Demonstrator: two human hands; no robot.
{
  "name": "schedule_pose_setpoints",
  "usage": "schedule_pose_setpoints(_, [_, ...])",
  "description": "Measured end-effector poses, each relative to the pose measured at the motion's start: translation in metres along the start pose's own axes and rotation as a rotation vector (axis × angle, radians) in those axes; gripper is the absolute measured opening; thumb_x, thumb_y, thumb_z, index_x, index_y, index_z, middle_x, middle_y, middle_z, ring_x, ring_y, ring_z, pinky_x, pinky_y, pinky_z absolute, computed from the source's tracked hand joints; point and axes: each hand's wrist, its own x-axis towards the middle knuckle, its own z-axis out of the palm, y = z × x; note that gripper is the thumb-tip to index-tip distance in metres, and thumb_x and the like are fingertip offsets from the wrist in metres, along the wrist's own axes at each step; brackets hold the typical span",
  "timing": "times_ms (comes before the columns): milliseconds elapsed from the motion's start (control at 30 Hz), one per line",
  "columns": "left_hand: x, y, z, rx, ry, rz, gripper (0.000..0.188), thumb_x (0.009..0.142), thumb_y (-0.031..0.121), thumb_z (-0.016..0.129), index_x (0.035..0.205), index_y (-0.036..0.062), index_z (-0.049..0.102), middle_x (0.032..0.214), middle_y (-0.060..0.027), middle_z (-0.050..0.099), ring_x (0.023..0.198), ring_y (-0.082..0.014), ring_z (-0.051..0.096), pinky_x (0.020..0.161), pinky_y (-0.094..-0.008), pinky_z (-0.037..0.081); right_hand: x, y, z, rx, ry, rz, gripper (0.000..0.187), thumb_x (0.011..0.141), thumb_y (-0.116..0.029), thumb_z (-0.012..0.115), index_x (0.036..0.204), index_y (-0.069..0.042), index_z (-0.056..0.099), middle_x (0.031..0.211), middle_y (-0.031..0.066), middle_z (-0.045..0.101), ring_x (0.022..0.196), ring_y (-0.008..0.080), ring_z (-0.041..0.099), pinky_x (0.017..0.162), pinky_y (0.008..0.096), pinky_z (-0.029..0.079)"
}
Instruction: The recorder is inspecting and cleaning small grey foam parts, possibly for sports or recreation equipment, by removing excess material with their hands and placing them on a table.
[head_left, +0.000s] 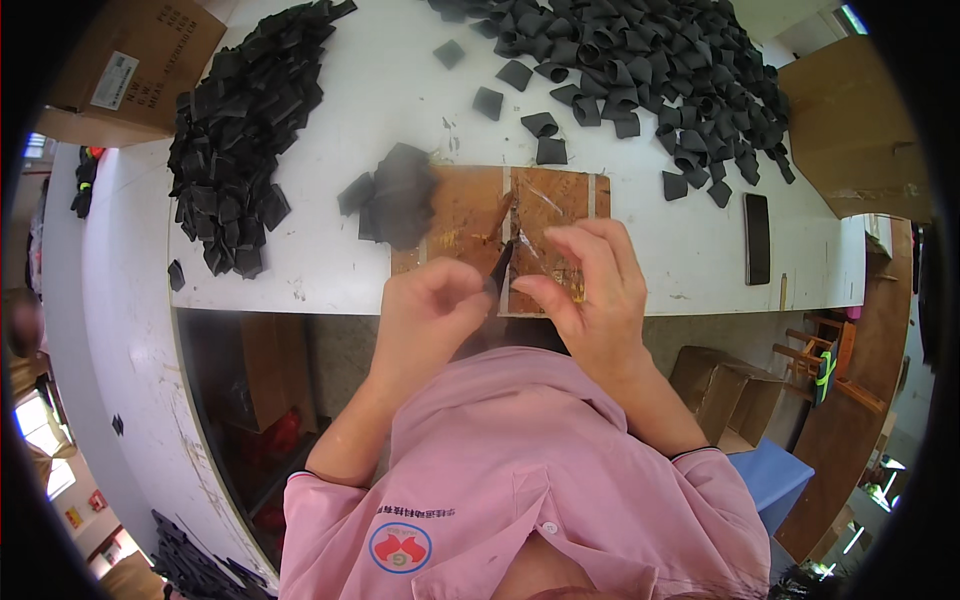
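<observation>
Hands meet at 6 o'clock edge of tabletop [400, 90] over brown board [545, 205]: left hand [425, 300] and right hand [590, 285] both pinch one thin dark strip [499, 268], prob mid-fold; next needs firm crease w/ fingertips, black piles at 10 & 1 o'clock.

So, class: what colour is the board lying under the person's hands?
Brown, with pale strips across it; the board shows best in the head view.

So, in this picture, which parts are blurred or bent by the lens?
Head view: the dark flat piece on the brown board is smeared by blur; the left hand looks slightly soft; the white table's edges curve toward the black rim.
</observation>
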Motion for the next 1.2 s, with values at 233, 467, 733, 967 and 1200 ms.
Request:
schedule_pose_setpoints(233, [-0.008, -0.019, 0.034, 0.273, 0.365, 0.449, 0.007, 0.077, -0.006, 0.058, 0.081, -0.0019, 0.055, 0.067, -0.0005, 0.056, 0.057, -0.0016, 0.048, 0.048, -0.0159, 0.04, -0.008, -0.023, 0.013, 0.316, -0.105, 0.173, 0.014, 0.071, -0.003, 0.065, 0.082, 0.002, 0.059, 0.077, 0.0105, 0.053, 0.06, 0.023, 0.054, 0.052, 0.0299, 0.044])
schedule_pose_setpoints(467, [0.002, 0.007, 0.029, -0.767, 0.21, 0.04, 0.015, 0.074, -0.007, 0.057, 0.087, -0.0006, 0.052, 0.067, -0.0023, 0.053, 0.037, -0.002, 0.03, 0.034, -0.0169, 0.021, -0.011, -0.009, 0.024, 0.223, -0.028, 0.261, 0.01, 0.068, 0.003, 0.06, 0.078, 0.003, 0.057, 0.071, 0.0072, 0.053, 0.061, 0.017, 0.054, 0.051, 0.027, 0.042])
schedule_pose_setpoints(733, [0.009, -0.008, 0.04, -0.012, 0.509, 0.524, 0.018, 0.075, -0.008, 0.053, 0.091, -0.002, 0.052, 0.079, -0.005, 0.056, 0.046, -0.0009, 0.041, 0.037, -0.0161, 0.029, -0.004, -0.006, 0.014, 1.693, -0.314, 1.068, 0.01, 0.083, -0.014, 0.058, 0.078, -0.005, 0.057, 0.071, -0.0027, 0.05, 0.059, 0.0039, 0.04, 0.051, 0.017, 0.031])
schedule_pose_setpoints(967, [0.014, 0.034, 0.01, -0.928, -0.032, 0.244, 0.023, 0.078, -0.005, 0.047, 0.101, -0.004, 0.05, 0.081, -0.0176, 0.059, 0.031, -0.0048, 0.037, 0.029, -0.0188, 0.025, 0.051, -0.021, -0.016, 1.175, -0.488, 0.667, 0.022, 0.088, -0.022, 0.052, 0.077, -0.003, 0.054, 0.069, -0.0045, 0.047, 0.064, 0.0023, 0.04, 0.056, 0.0177, 0.034])
schedule_pose_setpoints(1200, [0.029, 0.014, 0.001, -1.18, -0.192, 0.032, 0.023, 0.084, 0.001, 0.045, 0.106, -0.0028, 0.049, 0.078, -0.0115, 0.059, 0.033, -0.0041, 0.03, 0.033, -0.0174, 0.025, 0.054, 0.011, 0.006, 1.298, -0.611, 0.654, 0.022, 0.088, -0.021, 0.052, 0.076, -0.003, 0.053, 0.067, -0.0057, 0.045, 0.063, 0.0051, 0.042, 0.055, 0.0211, 0.037])
